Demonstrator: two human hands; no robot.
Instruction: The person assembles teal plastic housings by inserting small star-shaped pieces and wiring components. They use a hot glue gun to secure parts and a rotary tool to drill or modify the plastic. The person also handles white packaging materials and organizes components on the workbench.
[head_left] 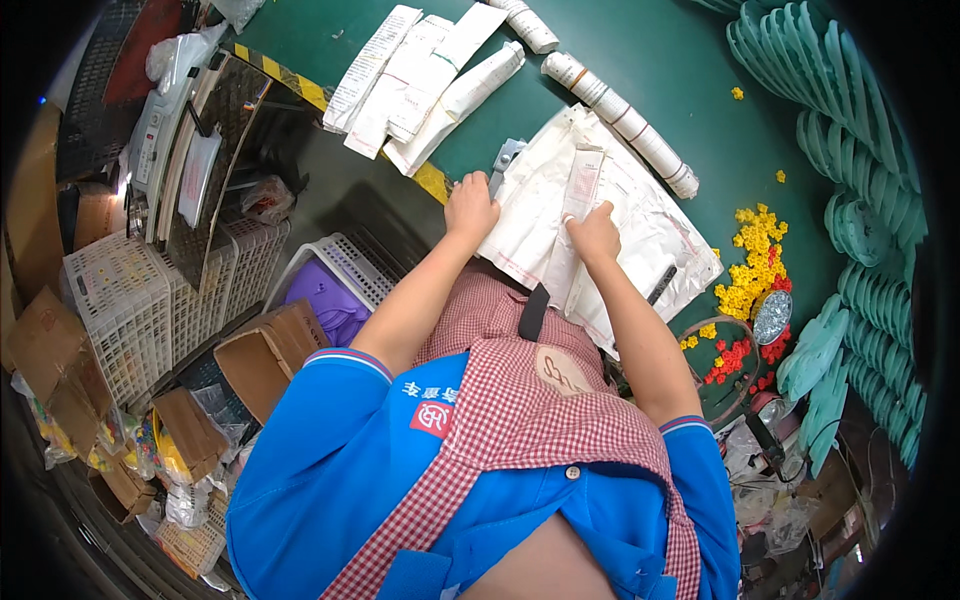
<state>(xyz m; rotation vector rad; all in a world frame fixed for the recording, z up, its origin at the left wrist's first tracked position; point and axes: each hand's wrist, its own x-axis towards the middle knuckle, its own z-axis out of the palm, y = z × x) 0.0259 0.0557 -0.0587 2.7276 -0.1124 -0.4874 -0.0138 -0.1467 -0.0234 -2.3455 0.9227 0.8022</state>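
A stack of creased white sheets or flat bags [540, 215] lies at the table's near edge, overhanging toward my lap. My right hand [597, 235] is closed, thumb forward, on a narrow printed paper strip [585, 175] that lies over the stack. At the stack's left edge my left hand [472, 207] is closed, its fingers curled by a small grey metal object [505, 160]. What those fingers hold is hidden. A black pen-like object [662, 284] rests on the sheets next to my right forearm.
Folded printed paper bundles [420, 80] and a long paper roll [620, 120] lie on the green table [690, 90]. Yellow flower-shaped pieces [755, 260], red ones [730, 360] and stacked teal plastic parts [850, 130] are at right. White crates [130, 310] and cardboard boxes [265, 350] stand at left.
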